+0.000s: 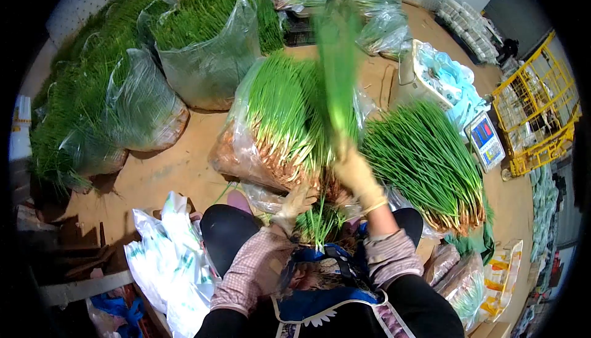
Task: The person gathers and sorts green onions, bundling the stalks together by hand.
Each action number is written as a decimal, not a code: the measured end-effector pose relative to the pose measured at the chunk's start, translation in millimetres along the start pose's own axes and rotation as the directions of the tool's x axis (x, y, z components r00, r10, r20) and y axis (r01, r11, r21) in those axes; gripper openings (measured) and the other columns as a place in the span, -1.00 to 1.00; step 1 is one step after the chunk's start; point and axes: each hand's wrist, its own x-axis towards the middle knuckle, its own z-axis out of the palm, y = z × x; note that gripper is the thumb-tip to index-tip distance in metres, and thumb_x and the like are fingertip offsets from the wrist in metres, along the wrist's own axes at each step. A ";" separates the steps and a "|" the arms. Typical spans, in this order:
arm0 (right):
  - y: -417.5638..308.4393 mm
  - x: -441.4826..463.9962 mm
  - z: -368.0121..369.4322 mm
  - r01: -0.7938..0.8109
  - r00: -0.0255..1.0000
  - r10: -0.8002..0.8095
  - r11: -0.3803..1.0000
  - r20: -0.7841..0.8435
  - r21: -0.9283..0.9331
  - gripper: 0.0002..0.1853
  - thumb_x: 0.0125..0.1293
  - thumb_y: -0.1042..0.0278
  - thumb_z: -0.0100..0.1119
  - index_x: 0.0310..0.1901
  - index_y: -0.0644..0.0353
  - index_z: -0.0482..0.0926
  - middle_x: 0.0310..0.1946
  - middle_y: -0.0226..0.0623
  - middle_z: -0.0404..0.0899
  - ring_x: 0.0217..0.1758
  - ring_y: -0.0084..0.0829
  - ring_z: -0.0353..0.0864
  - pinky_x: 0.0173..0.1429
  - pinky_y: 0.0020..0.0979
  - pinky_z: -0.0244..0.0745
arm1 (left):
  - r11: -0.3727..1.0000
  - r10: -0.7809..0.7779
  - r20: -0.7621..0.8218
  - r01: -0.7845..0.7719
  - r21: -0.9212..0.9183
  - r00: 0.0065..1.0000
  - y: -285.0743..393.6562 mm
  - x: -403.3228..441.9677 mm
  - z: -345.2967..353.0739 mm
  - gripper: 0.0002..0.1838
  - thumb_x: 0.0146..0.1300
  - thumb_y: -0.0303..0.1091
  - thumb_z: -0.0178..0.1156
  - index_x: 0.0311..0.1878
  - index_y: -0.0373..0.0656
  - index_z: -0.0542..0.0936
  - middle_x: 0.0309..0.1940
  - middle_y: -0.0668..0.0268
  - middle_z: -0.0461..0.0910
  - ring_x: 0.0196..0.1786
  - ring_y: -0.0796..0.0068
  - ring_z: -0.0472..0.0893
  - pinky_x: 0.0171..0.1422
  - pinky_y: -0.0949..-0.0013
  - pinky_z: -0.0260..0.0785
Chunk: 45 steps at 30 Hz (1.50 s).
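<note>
My right hand [356,175], in a pale glove, is closed round the lower end of a bunch of green onions [337,67], held upright and blurred by motion. My left hand [295,206], also gloved, is low at the roots of the onion pile [280,113] in an open plastic bag; whether its fingers grip anything is unclear. Loose green stalks [320,224] lie between my forearms. To the right of my right hand is another heap of green onions [425,159], roots toward me.
Large bags of green onions [206,61] stand at the left. White plastic bags [175,252] lie near my left knee. At the right are a bin with blue plastic [425,79], a scale [485,141] and a yellow cart [538,107]. More bagged onions [458,282] lie lower right.
</note>
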 end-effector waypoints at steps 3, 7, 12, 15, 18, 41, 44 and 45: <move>-7.2 -34.3 55.2 0.118 0.929 -0.153 0.986 0.337 0.121 -0.31 0.15 0.24 0.06 0.28 0.31 0.07 -0.14 0.11 0.51 -0.15 -0.08 0.56 0.01 -0.25 0.48 | 0.960 0.012 0.174 0.038 -0.276 0.985 6.9 -4.8 3.6 -0.28 0.28 0.18 -0.11 0.30 -0.20 0.15 0.26 0.15 0.22 0.24 0.24 0.29 0.15 0.26 0.31; 14.8 -45.2 71.6 0.280 0.842 -0.416 0.882 0.344 0.380 -0.35 0.14 0.15 0.11 0.20 0.34 0.22 -0.01 0.09 0.45 0.07 -0.07 0.47 0.18 -0.26 0.33 | 0.970 0.241 0.039 -0.240 -0.042 0.970 11.5 -14.1 -6.8 -0.35 0.30 0.05 -0.03 0.30 -0.22 0.21 0.09 0.08 0.42 0.08 0.41 0.46 0.04 0.34 0.39; 56.4 -28.2 80.8 -0.028 0.950 -0.230 0.610 0.211 0.792 -0.35 0.21 0.08 0.11 0.21 0.38 0.23 0.11 -0.02 0.37 0.16 -0.22 0.37 0.21 -0.34 0.27 | 0.964 -0.081 0.150 0.116 -0.238 0.985 14.4 -18.4 0.5 -0.48 0.31 -0.02 0.00 0.18 -0.22 0.36 -0.21 0.25 0.59 -0.46 0.60 0.50 -0.37 0.54 0.38; 38.7 -40.6 78.8 -0.063 0.970 -0.144 0.628 0.195 0.776 -0.29 0.23 0.07 0.12 0.24 0.42 0.16 0.14 -0.02 0.33 0.18 -0.26 0.33 0.24 -0.39 0.22 | 0.965 0.095 0.196 -0.042 -0.258 0.976 -16.6 2.3 -8.4 -0.52 0.32 -0.05 0.00 0.15 -0.22 0.39 -0.20 0.28 0.59 -0.48 0.62 0.50 -0.38 0.57 0.38; 32.9 -42.9 91.4 -0.020 0.975 -0.153 0.667 0.163 0.744 -0.29 0.26 -0.03 0.01 0.25 0.41 0.17 0.22 0.10 0.22 0.30 -0.17 0.20 0.30 -0.36 0.14 | 0.983 0.064 0.125 -0.041 -0.178 0.990 -8.0 -10.3 -7.0 -0.56 0.30 -0.13 0.05 0.10 -0.26 0.41 -0.22 0.28 0.58 -0.45 0.60 0.53 -0.37 0.57 0.41; 19.9 -28.8 97.7 -0.357 0.910 0.017 0.537 0.413 0.765 -0.29 0.28 0.03 0.01 0.27 0.43 0.10 0.12 0.04 0.35 0.17 -0.24 0.35 0.23 -0.38 0.21 | 0.803 0.487 -0.170 -0.363 0.473 0.856 -12.1 -9.5 17.7 0.10 -0.02 -0.43 0.24 0.36 -0.24 -0.41 -0.12 0.11 0.48 -0.23 0.19 0.52 -0.17 0.35 0.42; 54.7 -14.2 130.1 -0.231 0.942 -0.089 0.527 0.323 0.818 -0.29 0.26 -0.02 0.02 0.24 0.43 0.16 0.07 0.06 0.40 0.14 -0.21 0.40 0.21 -0.35 0.25 | 0.944 0.315 -0.328 -0.330 0.011 0.891 -20.5 0.7 9.3 0.02 -0.08 -0.38 0.32 0.36 -0.26 -0.15 -0.26 0.25 0.51 -0.37 0.31 0.52 -0.30 0.36 0.44; 57.6 -11.6 128.5 -0.161 0.942 -0.116 0.665 0.314 0.729 -0.33 0.25 0.03 0.08 0.21 0.42 0.23 0.03 0.02 0.44 0.08 -0.26 0.44 0.18 -0.38 0.29 | 0.977 0.172 -0.143 -0.187 -0.102 0.975 -18.3 -4.4 1.9 -0.24 0.00 -0.40 0.27 0.22 -0.27 0.07 -0.26 0.26 0.50 -0.32 0.39 0.51 -0.23 0.40 0.43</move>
